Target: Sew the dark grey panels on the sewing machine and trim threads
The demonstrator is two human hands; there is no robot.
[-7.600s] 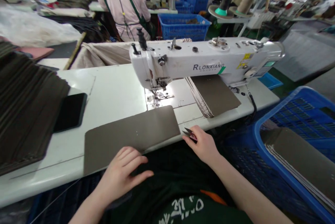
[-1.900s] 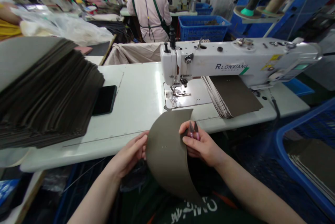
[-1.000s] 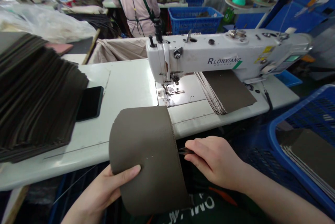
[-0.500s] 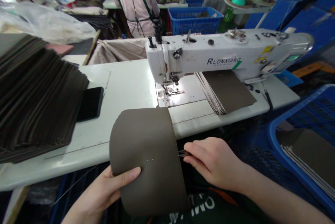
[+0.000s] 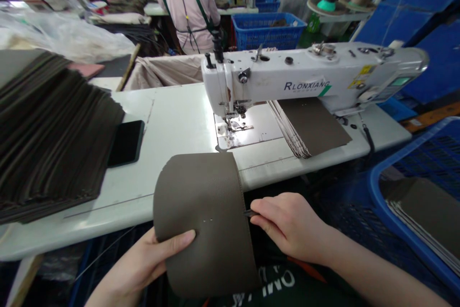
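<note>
My left hand [image 5: 158, 254] grips a brown leather-like panel [image 5: 204, 187] by its left side, thumb on top and the other fingers mostly hidden beneath. The panel curves, and a stitched seam runs down its right edge. Two small pairs of holes or marks show near its middle. In my right hand [image 5: 287, 223] are small thread snips [image 5: 249, 213], pinched between thumb and fingers. Their tip meets the panel's right edge, and most of the tool is hidden by the hand. Beyond the panel stands a white sewing machine [image 5: 266, 79].
A tall stack of brown panels [image 5: 53, 139] and a black phone [image 5: 125, 143] lie on the left of the table. More panels [image 5: 312, 125] rest under the machine arm. A blue basket [image 5: 381, 168] holding panels is at right. A person [image 5: 189, 5] stands beyond.
The snips' blades, apart before, now look closed at the panel's edge. Both hands and the panel have hardly moved; the view has shifted slightly.
</note>
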